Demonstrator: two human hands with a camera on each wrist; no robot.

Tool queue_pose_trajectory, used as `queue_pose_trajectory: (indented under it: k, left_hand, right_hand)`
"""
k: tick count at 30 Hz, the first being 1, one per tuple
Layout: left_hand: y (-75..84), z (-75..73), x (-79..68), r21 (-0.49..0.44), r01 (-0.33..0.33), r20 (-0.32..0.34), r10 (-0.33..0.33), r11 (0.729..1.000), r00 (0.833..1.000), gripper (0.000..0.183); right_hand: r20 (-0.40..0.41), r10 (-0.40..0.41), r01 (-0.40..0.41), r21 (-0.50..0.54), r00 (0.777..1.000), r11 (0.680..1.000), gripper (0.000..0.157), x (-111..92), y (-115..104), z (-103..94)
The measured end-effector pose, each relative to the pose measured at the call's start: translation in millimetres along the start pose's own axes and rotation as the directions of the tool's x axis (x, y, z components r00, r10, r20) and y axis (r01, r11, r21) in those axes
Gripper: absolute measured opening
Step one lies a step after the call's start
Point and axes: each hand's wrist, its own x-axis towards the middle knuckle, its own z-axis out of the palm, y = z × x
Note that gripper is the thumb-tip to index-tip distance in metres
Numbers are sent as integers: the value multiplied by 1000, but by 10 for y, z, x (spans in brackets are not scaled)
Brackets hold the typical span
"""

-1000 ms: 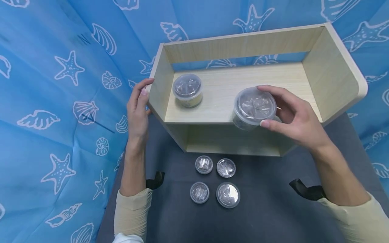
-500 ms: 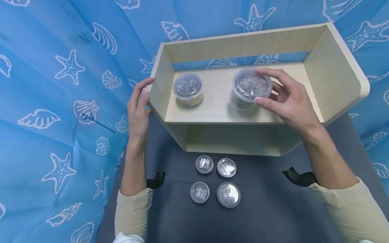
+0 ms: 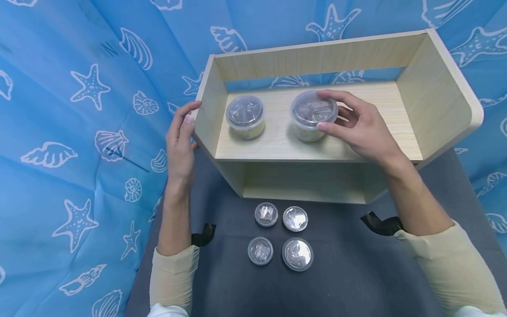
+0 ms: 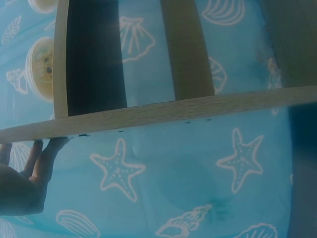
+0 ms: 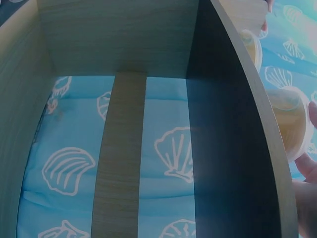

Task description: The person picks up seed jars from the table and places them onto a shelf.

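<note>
The right hand has its thumb and fingers bent around the right side and lid rim of a round, clear plastic container with a translucent lid, gripping it over the upper board of a pale wooden two-tier shelf; whether its base touches the board I cannot tell; a matching round, clear plastic container with yellowish contents stands just to its left; the left hand rests lightly bent fingers against the shelf's left side panel.

Only the head view shows four small, round, silvery-lidded clear tubs on the dark grey cloth-like surface before the shelf; the left wrist view adds dark specks in the left container's contents; the right wrist view looks into the lower tier, where a brown wooden slat crosses in front of a blue curtain with white shell and starfish prints.

The gripped container is roughly upright, lid up, round with no marked long axis from above; the shelf's long axis runs left to right.

A second ago this container was at the board's front edge; now it is farther back and closer to its neighbour, while the left hand and the tubs have stayed put.
</note>
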Motion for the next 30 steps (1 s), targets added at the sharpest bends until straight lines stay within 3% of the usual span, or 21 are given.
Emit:
queue_pose_trajectory:
  k: [6,14,30]
  left_hand:
    - [6,-1,-1,0,-3,-2,3,1000,1000,36]
    - [0,3,2,6,-5,-1,5,1000,1000,37]
    - [9,14,1,27,-7,-18,7,1000,1000,36]
  right_hand:
    - [23,-1,2,-72,1000,997,58,39,36,22]
    - [46,4,-3,-32,999,999,57,58,78,36]
    - [58,60,-53,-113,996,992,58,44,57,28]
